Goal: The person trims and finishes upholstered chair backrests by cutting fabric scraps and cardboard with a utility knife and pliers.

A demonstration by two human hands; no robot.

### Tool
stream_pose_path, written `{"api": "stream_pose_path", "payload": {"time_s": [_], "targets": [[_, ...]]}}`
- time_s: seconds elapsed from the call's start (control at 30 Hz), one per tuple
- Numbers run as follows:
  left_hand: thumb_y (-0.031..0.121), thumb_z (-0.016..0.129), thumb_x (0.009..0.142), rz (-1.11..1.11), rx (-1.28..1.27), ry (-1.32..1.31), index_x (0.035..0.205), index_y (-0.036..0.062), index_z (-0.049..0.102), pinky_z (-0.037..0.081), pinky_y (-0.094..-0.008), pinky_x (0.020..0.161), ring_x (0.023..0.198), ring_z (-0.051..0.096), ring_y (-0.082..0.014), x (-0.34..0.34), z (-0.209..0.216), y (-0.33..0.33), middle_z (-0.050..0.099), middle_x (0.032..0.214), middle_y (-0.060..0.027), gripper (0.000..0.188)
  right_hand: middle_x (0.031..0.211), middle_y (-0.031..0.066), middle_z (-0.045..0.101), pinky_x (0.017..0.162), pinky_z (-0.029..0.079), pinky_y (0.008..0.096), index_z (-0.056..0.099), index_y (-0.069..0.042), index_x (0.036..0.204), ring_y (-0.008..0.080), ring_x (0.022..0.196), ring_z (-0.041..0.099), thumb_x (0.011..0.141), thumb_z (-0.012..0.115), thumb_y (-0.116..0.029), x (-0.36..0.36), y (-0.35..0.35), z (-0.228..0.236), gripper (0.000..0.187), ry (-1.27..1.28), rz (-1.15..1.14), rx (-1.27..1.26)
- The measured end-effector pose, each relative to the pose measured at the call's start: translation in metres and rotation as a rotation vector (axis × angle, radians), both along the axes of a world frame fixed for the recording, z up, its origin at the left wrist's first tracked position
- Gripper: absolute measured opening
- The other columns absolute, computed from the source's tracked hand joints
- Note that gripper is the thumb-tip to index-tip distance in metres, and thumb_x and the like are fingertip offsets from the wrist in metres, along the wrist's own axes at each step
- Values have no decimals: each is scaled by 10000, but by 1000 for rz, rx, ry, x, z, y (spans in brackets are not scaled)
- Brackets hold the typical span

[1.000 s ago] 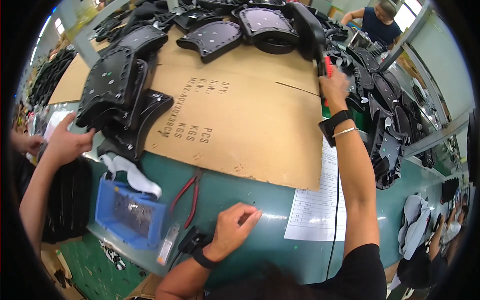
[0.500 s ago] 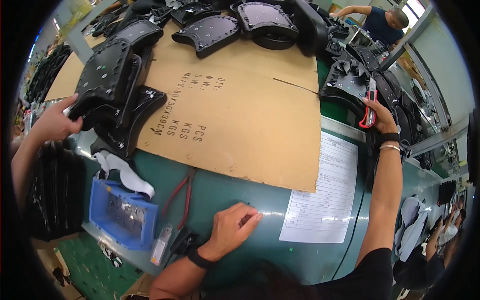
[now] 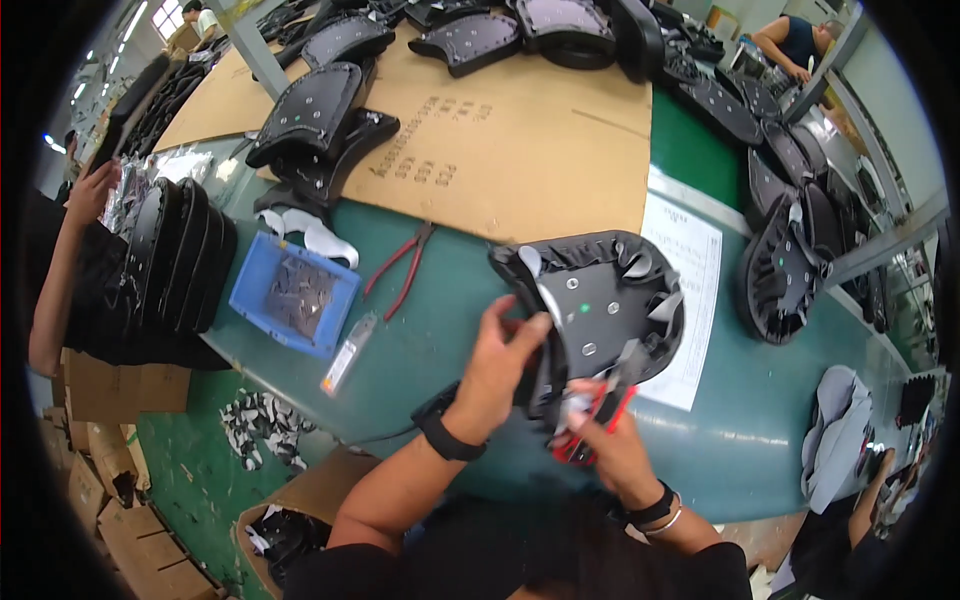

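Note:
A black padded panel point(image 3: 600, 310), like a chair cushion with its underside up, lies tilted before me over the green table. Gathered black cover and pale flaps run round its rim. My left hand point(image 3: 497, 362) grips its left edge with thumb and fingers. My right hand point(image 3: 618, 450) is closed round a red utility knife point(image 3: 597, 425) at the near edge of the panel. The knife's grey front end points up toward the pale flaps and is blurred. My right fingertips also seem to touch the panel's near corner, though the knife partly hides them.
Left of my hands are red-handled pliers point(image 3: 400, 270), a blue bin point(image 3: 345, 300) of small metal pieces and a slim plastic case point(image 3: 348, 352). Cardboard point(image 3: 520, 190) with several panels lies beyond, a printed sheet point(image 3: 695, 350) to the right. A co-worker's hand point(image 3: 92, 192) lifts a black panel.
My right hand has come from the far right to the front with the knife. A padded panel is now before me, held by my left hand. The co-worker's hand left the stack.

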State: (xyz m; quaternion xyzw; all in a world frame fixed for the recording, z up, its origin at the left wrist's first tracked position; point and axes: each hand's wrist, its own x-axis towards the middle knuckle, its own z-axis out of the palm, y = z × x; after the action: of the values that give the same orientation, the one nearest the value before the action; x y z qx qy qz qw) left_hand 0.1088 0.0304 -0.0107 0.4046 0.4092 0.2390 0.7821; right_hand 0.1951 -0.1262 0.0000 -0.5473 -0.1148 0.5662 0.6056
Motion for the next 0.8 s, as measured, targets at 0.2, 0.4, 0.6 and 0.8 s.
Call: {"api": "stream_pose_path", "payload": {"time_s": [0.2, 0.4, 0.6, 0.8], "targets": [[120, 562, 921, -199, 16, -15, 1488, 11, 216, 424, -283, 940, 1114, 514, -167, -76, -6, -4, 508, 1288, -148, 674, 963, 63, 610, 703, 510, 265, 409, -50, 1313, 126, 824, 622, 825, 735, -64, 3, -61, 25, 587, -134, 438, 48], [58, 570, 870, -691, 297, 392, 1393, -13, 424, 467, -317, 870, 1058, 579, -191, -125, 11, 15, 576, 1214, -128, 547, 782, 56, 619, 537, 457, 252, 477, -19, 1144, 112, 635, 588, 961, 502, -225, 30, -74, 23, 276, -523, 72, -176], [118, 596, 822, -619, 1587, 244, 1249, 11, 552, 443, -409, 914, 1105, 565, -316, -88, 46, -13, 581, 1208, -157, 442, 770, 222, 609, 570, 468, 428, 476, 3, 1164, 412, 655, 607, 944, 544, -181, 19, -50, 26, 294, -993, 428, -253], [134, 673, 801, -687, 1551, 305, 1126, 28, 654, 433, -410, 982, 1126, 565, -245, -87, 4, -41, 624, 1119, -76, 342, 835, 199, 597, 585, 469, 456, 437, 20, 1281, 424, 695, 577, 870, 626, -80, 24, -31, 35, 463, -1210, 558, -43]]}}
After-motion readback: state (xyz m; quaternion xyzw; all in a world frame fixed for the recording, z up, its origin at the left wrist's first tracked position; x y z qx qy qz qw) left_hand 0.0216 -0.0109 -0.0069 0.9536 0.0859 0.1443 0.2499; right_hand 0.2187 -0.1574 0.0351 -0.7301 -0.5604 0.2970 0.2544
